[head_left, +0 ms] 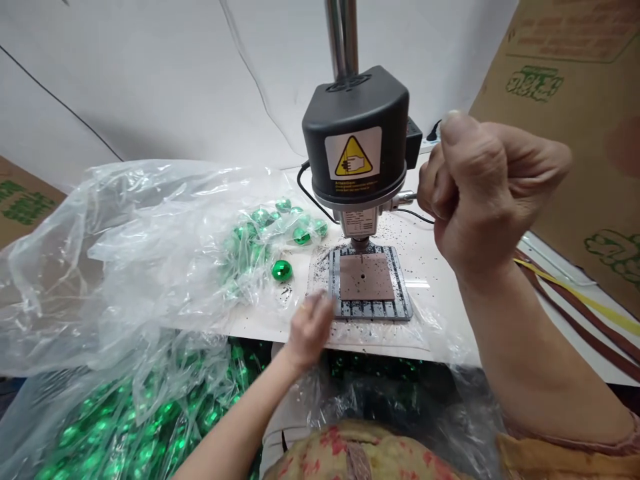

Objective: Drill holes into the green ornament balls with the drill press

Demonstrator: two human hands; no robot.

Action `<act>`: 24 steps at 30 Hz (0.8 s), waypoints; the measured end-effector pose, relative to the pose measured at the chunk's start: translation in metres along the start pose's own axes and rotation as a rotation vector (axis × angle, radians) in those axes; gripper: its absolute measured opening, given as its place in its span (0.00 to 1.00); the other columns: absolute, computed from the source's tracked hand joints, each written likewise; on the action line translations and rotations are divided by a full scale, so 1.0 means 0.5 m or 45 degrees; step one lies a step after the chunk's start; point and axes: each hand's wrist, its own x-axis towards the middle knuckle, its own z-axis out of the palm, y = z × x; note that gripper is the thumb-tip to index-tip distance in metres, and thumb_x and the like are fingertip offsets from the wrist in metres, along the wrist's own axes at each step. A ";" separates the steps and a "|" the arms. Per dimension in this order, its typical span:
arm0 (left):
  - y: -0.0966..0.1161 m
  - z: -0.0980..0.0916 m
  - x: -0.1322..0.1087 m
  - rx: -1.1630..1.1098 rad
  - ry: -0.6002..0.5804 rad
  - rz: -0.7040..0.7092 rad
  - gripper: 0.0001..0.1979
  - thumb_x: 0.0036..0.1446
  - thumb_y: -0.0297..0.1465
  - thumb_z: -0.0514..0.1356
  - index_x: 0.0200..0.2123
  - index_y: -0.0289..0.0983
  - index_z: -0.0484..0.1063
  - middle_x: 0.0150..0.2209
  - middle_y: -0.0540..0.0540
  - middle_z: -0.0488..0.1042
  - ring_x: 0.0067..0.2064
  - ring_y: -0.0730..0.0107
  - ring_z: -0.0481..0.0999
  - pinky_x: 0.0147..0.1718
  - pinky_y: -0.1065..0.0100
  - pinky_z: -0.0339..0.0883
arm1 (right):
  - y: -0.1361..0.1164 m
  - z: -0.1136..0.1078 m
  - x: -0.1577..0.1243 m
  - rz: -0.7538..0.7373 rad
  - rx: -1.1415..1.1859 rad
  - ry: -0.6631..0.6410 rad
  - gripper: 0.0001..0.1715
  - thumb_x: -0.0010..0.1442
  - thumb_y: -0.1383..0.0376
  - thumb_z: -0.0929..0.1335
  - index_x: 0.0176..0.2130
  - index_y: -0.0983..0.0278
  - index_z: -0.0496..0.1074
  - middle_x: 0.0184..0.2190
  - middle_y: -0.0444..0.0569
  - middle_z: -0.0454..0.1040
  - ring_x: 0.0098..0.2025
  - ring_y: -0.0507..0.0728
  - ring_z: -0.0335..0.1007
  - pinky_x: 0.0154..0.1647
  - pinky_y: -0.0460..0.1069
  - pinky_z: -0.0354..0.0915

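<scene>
In front of me stands a small black bench drill press with a yellow hand-warning label. My right hand is raised at its right side in a fist, wrapped round the end of the metal feed lever. Below the chuck, a brownish square board with a small dark hole lies on the slotted metal base. My left hand is at the base's left front corner, its fingers curled but smeared by motion. One shiny green faceted ball lies loose just beyond it.
Clear plastic sheeting covers the left side, with several green balls in it. A bag of many green balls sits below the table edge. Cardboard boxes stand right and far left. Dark shavings surround the base. Brown and yellow straps lie right.
</scene>
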 end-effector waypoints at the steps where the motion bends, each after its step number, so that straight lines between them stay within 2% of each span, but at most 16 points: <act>1: -0.030 -0.013 0.032 0.166 0.028 -0.086 0.14 0.65 0.28 0.54 0.51 0.40 0.73 0.49 0.37 0.75 0.49 0.56 0.78 0.43 0.57 0.77 | -0.001 0.000 -0.001 0.001 -0.021 0.004 0.29 0.62 0.68 0.68 0.13 0.63 0.57 0.10 0.37 0.50 0.14 0.44 0.47 0.18 0.47 0.46; 3: -0.088 -0.039 0.088 0.494 -0.077 -0.279 0.17 0.62 0.26 0.56 0.54 0.35 0.71 0.53 0.31 0.71 0.54 0.47 0.74 0.48 0.49 0.73 | -0.003 0.001 -0.002 -0.006 -0.029 0.008 0.29 0.62 0.67 0.69 0.14 0.64 0.57 0.10 0.37 0.51 0.14 0.43 0.47 0.18 0.47 0.46; 5: -0.134 -0.061 0.125 0.658 -0.254 -0.433 0.20 0.58 0.23 0.59 0.54 0.34 0.72 0.51 0.31 0.70 0.52 0.43 0.74 0.47 0.48 0.72 | -0.007 0.001 -0.004 -0.010 -0.014 0.004 0.29 0.62 0.68 0.69 0.14 0.64 0.57 0.10 0.37 0.51 0.14 0.43 0.47 0.18 0.47 0.45; 7: -0.163 -0.076 0.142 0.647 -0.376 -0.509 0.21 0.55 0.23 0.61 0.53 0.37 0.72 0.49 0.34 0.70 0.48 0.46 0.76 0.44 0.52 0.72 | -0.010 0.000 -0.005 0.008 -0.019 0.004 0.29 0.62 0.68 0.69 0.14 0.64 0.57 0.10 0.37 0.51 0.14 0.43 0.47 0.18 0.47 0.44; 9: -0.172 -0.084 0.147 0.542 -0.368 -0.516 0.21 0.55 0.25 0.62 0.54 0.40 0.72 0.47 0.38 0.70 0.44 0.53 0.77 0.41 0.57 0.73 | -0.013 0.000 -0.006 0.032 -0.043 0.000 0.29 0.62 0.66 0.69 0.14 0.64 0.57 0.11 0.37 0.51 0.14 0.44 0.48 0.18 0.47 0.44; 12: -0.152 -0.086 0.150 0.137 -0.127 -0.527 0.21 0.56 0.31 0.63 0.54 0.42 0.70 0.46 0.42 0.70 0.41 0.62 0.77 0.42 0.61 0.73 | -0.011 -0.001 -0.006 0.033 -0.037 -0.001 0.29 0.62 0.65 0.69 0.14 0.63 0.57 0.11 0.37 0.52 0.14 0.44 0.48 0.17 0.47 0.45; 14: -0.122 -0.079 0.155 -0.336 0.003 -0.575 0.23 0.55 0.35 0.64 0.55 0.42 0.69 0.48 0.43 0.71 0.41 0.66 0.77 0.41 0.63 0.74 | -0.008 -0.001 -0.005 0.019 -0.008 0.007 0.29 0.62 0.65 0.69 0.14 0.63 0.58 0.10 0.37 0.53 0.14 0.44 0.47 0.17 0.48 0.45; 15: -0.105 -0.073 0.159 -0.564 0.022 -0.604 0.24 0.55 0.36 0.65 0.55 0.42 0.67 0.49 0.43 0.72 0.41 0.67 0.78 0.41 0.65 0.74 | -0.006 -0.001 -0.005 0.012 0.004 0.011 0.29 0.61 0.65 0.69 0.14 0.63 0.58 0.10 0.37 0.53 0.14 0.44 0.47 0.16 0.48 0.44; 17: -0.072 -0.057 0.166 -0.942 0.020 -0.682 0.26 0.55 0.38 0.65 0.57 0.42 0.66 0.50 0.43 0.74 0.41 0.67 0.78 0.38 0.67 0.74 | -0.005 0.000 -0.005 0.018 -0.003 0.017 0.29 0.61 0.64 0.69 0.14 0.63 0.58 0.10 0.38 0.52 0.14 0.45 0.47 0.17 0.48 0.45; 20: -0.034 -0.024 0.171 -1.280 -0.063 -0.833 0.27 0.56 0.40 0.63 0.58 0.40 0.66 0.51 0.41 0.75 0.39 0.68 0.78 0.34 0.68 0.73 | -0.007 -0.001 -0.007 0.052 -0.054 0.009 0.31 0.61 0.59 0.70 0.14 0.62 0.57 0.11 0.39 0.52 0.15 0.45 0.47 0.17 0.49 0.48; 22: -0.021 -0.001 0.169 -1.329 -0.145 -0.897 0.26 0.55 0.40 0.64 0.56 0.39 0.68 0.50 0.40 0.76 0.39 0.68 0.78 0.33 0.69 0.72 | -0.009 -0.004 -0.010 0.088 -0.096 0.001 0.31 0.61 0.56 0.70 0.15 0.62 0.57 0.12 0.39 0.52 0.15 0.46 0.48 0.18 0.49 0.50; 24: -0.014 0.019 0.164 -1.263 -0.181 -0.888 0.27 0.51 0.39 0.68 0.53 0.38 0.70 0.48 0.41 0.77 0.41 0.66 0.78 0.35 0.69 0.72 | -0.009 -0.006 -0.012 0.101 -0.118 -0.007 0.30 0.62 0.55 0.69 0.15 0.62 0.57 0.12 0.40 0.52 0.16 0.46 0.49 0.19 0.48 0.52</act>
